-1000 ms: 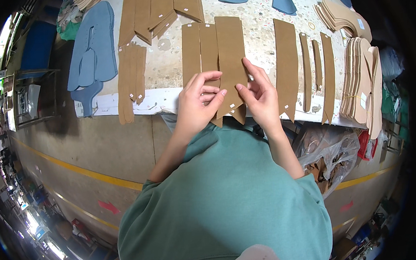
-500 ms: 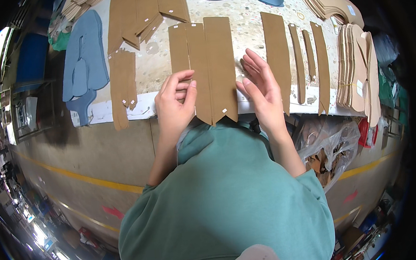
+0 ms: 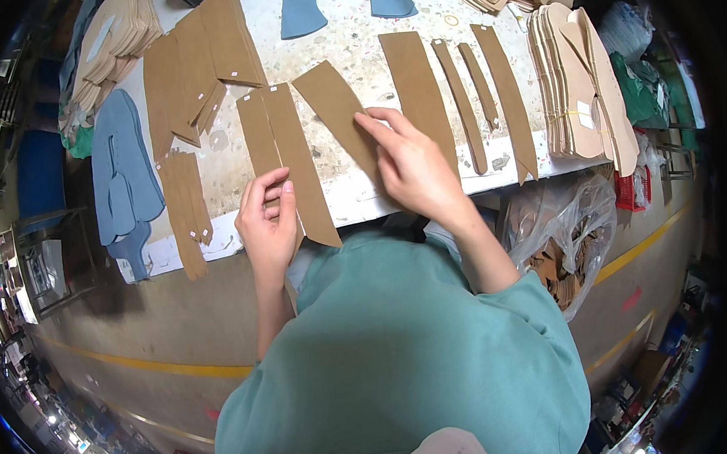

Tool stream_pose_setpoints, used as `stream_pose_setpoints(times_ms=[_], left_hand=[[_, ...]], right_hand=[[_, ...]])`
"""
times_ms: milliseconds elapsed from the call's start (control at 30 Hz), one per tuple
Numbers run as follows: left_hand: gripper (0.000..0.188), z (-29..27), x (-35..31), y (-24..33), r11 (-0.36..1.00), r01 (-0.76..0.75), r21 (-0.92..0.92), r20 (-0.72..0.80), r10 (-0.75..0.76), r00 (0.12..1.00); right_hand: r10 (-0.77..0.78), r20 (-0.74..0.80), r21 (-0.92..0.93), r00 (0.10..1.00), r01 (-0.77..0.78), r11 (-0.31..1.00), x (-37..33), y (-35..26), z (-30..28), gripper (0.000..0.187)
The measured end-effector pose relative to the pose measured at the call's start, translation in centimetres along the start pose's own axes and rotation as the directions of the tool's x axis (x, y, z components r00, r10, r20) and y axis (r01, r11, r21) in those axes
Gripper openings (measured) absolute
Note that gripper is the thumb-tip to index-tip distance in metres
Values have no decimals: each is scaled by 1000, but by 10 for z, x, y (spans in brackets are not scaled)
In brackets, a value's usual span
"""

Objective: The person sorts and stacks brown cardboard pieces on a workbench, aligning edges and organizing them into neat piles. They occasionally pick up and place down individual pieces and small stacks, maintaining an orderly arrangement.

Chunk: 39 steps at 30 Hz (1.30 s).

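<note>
Over the lower part of the narrow brown strip [image 3: 259, 133] is my left hand [image 3: 266, 220], its fingers loosely curled and the thumb a little apart. It appears to hold nothing. A second brown strip [image 3: 296, 148] with a pointed lower end lies close beside it, a thin gap between the two. My right hand [image 3: 414, 161] has its fingertips at the right edge of a brown panel [image 3: 329, 100], which lies tilted on the table; the hand hides the panel's lower end. Small white labels mark several brown pieces.
Right of my right hand lie a wide brown panel [image 3: 415, 82] and several narrow strips [image 3: 505, 93]. Beige stacks [image 3: 571, 81] stand at the right. Brown pieces [image 3: 195, 62] and blue pieces [image 3: 127, 166] lie left. A plastic bag of scraps [image 3: 569, 248] hangs below the table edge.
The view has shifted, so the table sits farther left in it. My right hand has come onto the rightmost of the three brown pieces, whose lower end has swung right, away from its neighbour.
</note>
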State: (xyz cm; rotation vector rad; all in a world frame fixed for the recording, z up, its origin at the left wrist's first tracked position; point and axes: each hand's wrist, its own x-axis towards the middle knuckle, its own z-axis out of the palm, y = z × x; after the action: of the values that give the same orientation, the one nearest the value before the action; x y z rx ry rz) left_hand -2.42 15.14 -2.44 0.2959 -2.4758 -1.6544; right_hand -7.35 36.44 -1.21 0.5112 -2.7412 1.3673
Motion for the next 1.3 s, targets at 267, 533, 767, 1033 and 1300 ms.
stream_pose_setpoints(times_ms=[267, 533, 767, 1033, 1300], left_hand=[[16, 0, 2, 1, 999, -25, 32, 0, 25, 1000], [16, -2, 3, 1, 999, -27, 44, 10, 27, 1000], [16, 0, 3, -1, 998, -41, 49, -12, 42, 999], [15, 1, 4, -1, 995, -68, 79, -17, 69, 997], [15, 1, 2, -1, 996, -61, 65, -17, 63, 998]], right_hand=[[128, -317, 132, 940, -90, 987, -5, 45, -31, 45], [208, -195, 193, 958, -171, 966, -15, 56, -35, 44], [396, -12, 655, 918, -292, 697, -12, 56, -40, 46], [282, -43, 435, 958, -237, 869, -15, 56, -42, 44], [224, -177, -45, 958, -236, 971, -18, 36, -39, 42]])
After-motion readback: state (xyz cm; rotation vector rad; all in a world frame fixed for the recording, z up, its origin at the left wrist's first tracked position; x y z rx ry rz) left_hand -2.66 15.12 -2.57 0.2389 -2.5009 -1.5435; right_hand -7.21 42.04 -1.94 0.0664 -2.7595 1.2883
